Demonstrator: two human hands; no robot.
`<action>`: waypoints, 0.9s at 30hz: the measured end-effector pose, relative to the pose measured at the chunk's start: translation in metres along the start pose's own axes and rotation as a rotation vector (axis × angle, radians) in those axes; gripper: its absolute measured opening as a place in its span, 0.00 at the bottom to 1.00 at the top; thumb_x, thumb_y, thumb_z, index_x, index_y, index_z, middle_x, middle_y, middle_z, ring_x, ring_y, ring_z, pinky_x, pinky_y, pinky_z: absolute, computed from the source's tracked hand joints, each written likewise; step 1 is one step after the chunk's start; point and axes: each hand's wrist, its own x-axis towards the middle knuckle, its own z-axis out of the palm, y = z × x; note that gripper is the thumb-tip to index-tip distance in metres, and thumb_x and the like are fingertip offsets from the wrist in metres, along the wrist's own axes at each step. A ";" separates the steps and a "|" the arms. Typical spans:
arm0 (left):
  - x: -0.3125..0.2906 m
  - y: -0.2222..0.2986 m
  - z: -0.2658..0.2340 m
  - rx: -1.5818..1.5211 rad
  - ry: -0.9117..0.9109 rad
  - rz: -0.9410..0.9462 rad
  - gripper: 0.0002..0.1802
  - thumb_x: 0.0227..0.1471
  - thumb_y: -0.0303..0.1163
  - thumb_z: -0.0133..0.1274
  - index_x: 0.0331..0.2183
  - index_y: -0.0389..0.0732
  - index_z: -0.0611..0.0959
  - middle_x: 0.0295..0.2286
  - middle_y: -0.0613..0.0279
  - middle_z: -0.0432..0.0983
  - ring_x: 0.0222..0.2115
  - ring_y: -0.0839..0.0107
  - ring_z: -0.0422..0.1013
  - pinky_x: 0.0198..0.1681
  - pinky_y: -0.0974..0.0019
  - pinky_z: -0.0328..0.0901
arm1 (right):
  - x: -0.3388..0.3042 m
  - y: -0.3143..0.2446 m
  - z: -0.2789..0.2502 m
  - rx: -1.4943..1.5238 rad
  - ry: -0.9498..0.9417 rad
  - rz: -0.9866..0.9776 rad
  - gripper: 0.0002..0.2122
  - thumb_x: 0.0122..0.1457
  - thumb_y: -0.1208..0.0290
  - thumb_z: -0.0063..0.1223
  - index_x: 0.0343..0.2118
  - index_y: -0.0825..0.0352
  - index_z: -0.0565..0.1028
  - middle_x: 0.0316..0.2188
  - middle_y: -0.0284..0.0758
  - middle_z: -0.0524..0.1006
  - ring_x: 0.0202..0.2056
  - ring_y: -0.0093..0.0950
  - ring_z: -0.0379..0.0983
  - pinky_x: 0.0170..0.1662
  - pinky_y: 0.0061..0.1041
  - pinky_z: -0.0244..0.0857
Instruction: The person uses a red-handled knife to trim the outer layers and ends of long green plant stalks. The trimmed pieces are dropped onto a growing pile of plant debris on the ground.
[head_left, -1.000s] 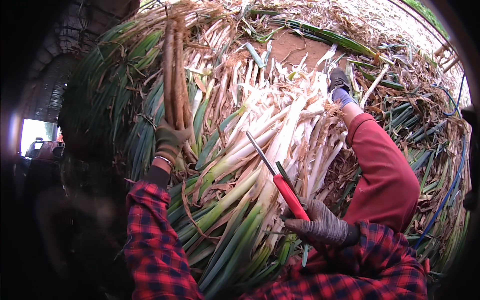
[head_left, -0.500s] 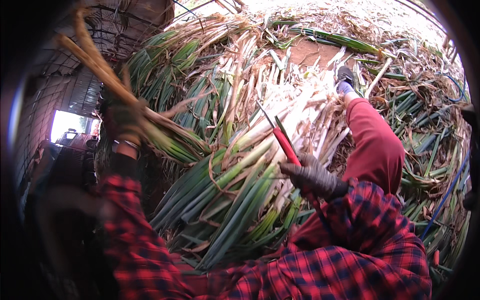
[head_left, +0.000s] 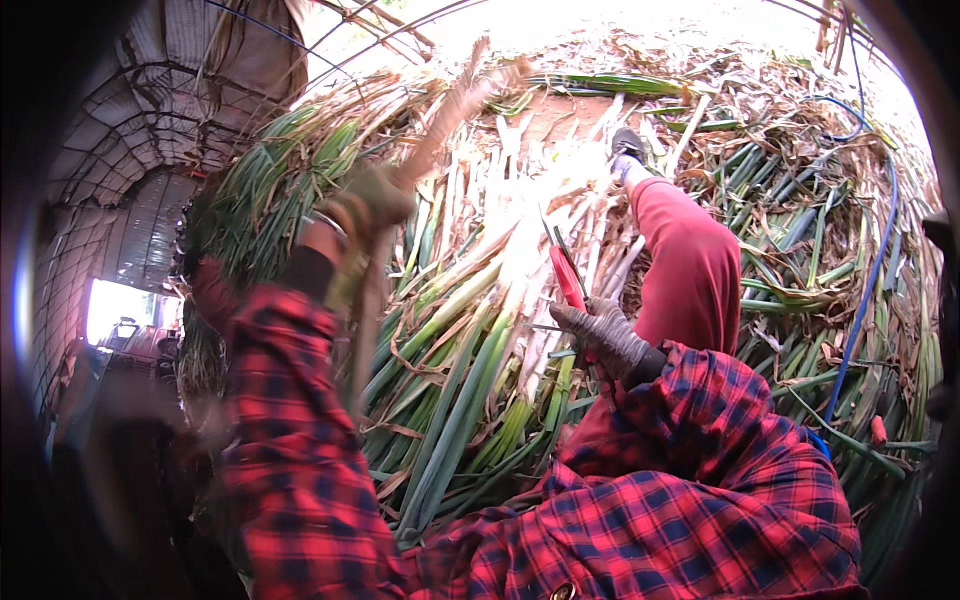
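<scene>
The left hand (head_left: 365,205), gloved, is clenched round a bundle of stalks (head_left: 440,130), raised above and left of the big heap (head_left: 470,330) of long green-and-white stalks. The bundle is blurred, its dry tips pointing up and right, its lower part hanging down past the wrist.

The right hand (head_left: 600,335), also gloved, grasps red-handled shears (head_left: 566,275) just over the heap's middle, blades pointing up toward the pale ends; whether the blades are parted is hard to tell. A red-trousered leg (head_left: 685,265) stretches along the heap's right side, and a blue hose (head_left: 870,270) curves further right.

To do this well, I judge the bundle wants a firm grip near its middle so no stalks slip, with the shears kept pointed away from the leg and the raised arm.
</scene>
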 end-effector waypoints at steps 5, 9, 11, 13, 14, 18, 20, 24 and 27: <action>-0.010 -0.020 0.172 -0.067 -0.275 -0.147 0.49 0.29 0.54 0.61 0.51 0.30 0.72 0.43 0.43 0.75 0.41 0.57 0.73 0.45 0.65 0.68 | -0.002 0.012 0.000 0.017 -0.006 0.075 0.21 0.51 0.51 0.60 0.30 0.66 0.67 0.10 0.30 0.64 0.06 0.22 0.58 0.08 0.24 0.50; -0.069 -0.029 0.201 -0.107 -0.402 -0.204 0.64 0.26 0.62 0.63 0.58 0.30 0.62 0.53 0.35 0.63 0.57 0.51 0.59 0.59 0.63 0.54 | -0.008 -0.001 0.004 -0.045 -0.014 0.195 0.21 0.52 0.51 0.59 0.30 0.65 0.66 0.09 0.31 0.64 0.05 0.22 0.56 0.06 0.24 0.48; -0.103 -0.045 0.185 -0.254 -0.407 -0.143 0.65 0.25 0.59 0.66 0.59 0.31 0.59 0.53 0.34 0.62 0.59 0.52 0.56 0.59 0.62 0.54 | -0.008 0.000 0.016 -0.074 -0.042 0.235 0.21 0.53 0.51 0.59 0.29 0.65 0.65 0.09 0.31 0.64 0.05 0.22 0.56 0.05 0.23 0.47; -0.114 -0.074 0.203 -0.353 -0.387 -0.109 0.64 0.24 0.54 0.68 0.59 0.30 0.59 0.51 0.37 0.66 0.54 0.55 0.62 0.54 0.61 0.59 | -0.006 0.003 0.022 -0.120 -0.063 0.245 0.20 0.53 0.52 0.59 0.27 0.65 0.65 0.09 0.31 0.64 0.05 0.22 0.56 0.05 0.23 0.48; -0.122 -0.077 0.206 -0.427 -0.331 -0.106 0.63 0.23 0.52 0.69 0.58 0.30 0.60 0.50 0.39 0.67 0.52 0.57 0.65 0.52 0.62 0.61 | -0.007 0.004 0.025 -0.144 -0.083 0.241 0.20 0.53 0.52 0.58 0.27 0.65 0.66 0.09 0.31 0.64 0.05 0.22 0.56 0.05 0.23 0.48; -0.131 -0.074 0.203 -0.525 -0.265 -0.162 0.63 0.18 0.52 0.70 0.54 0.27 0.65 0.48 0.40 0.69 0.49 0.55 0.68 0.52 0.62 0.62 | -0.046 0.002 0.040 -0.343 -0.246 0.357 0.16 0.57 0.55 0.55 0.31 0.65 0.69 0.14 0.27 0.68 0.11 0.17 0.63 0.11 0.17 0.55; -0.132 -0.081 0.211 -0.566 -0.167 -0.101 0.63 0.17 0.51 0.70 0.55 0.29 0.64 0.50 0.40 0.66 0.51 0.54 0.65 0.55 0.62 0.60 | -0.071 0.031 0.048 -0.255 -0.370 0.248 0.14 0.56 0.58 0.57 0.31 0.64 0.71 0.17 0.24 0.69 0.18 0.15 0.67 0.19 0.17 0.59; -0.140 -0.060 0.204 -0.643 -0.124 0.003 0.67 0.20 0.50 0.71 0.60 0.35 0.56 0.55 0.42 0.60 0.56 0.53 0.59 0.58 0.61 0.56 | -0.086 0.067 0.044 -0.178 -0.409 0.322 0.14 0.57 0.58 0.57 0.31 0.65 0.70 0.18 0.23 0.67 0.20 0.16 0.67 0.24 0.19 0.62; -0.148 -0.062 0.209 -0.448 -0.091 -0.068 0.70 0.20 0.51 0.72 0.61 0.37 0.52 0.56 0.42 0.58 0.57 0.52 0.58 0.59 0.59 0.55 | -0.073 0.016 0.054 -0.321 -0.253 0.349 0.15 0.58 0.56 0.55 0.31 0.64 0.69 0.17 0.24 0.66 0.15 0.15 0.63 0.15 0.18 0.56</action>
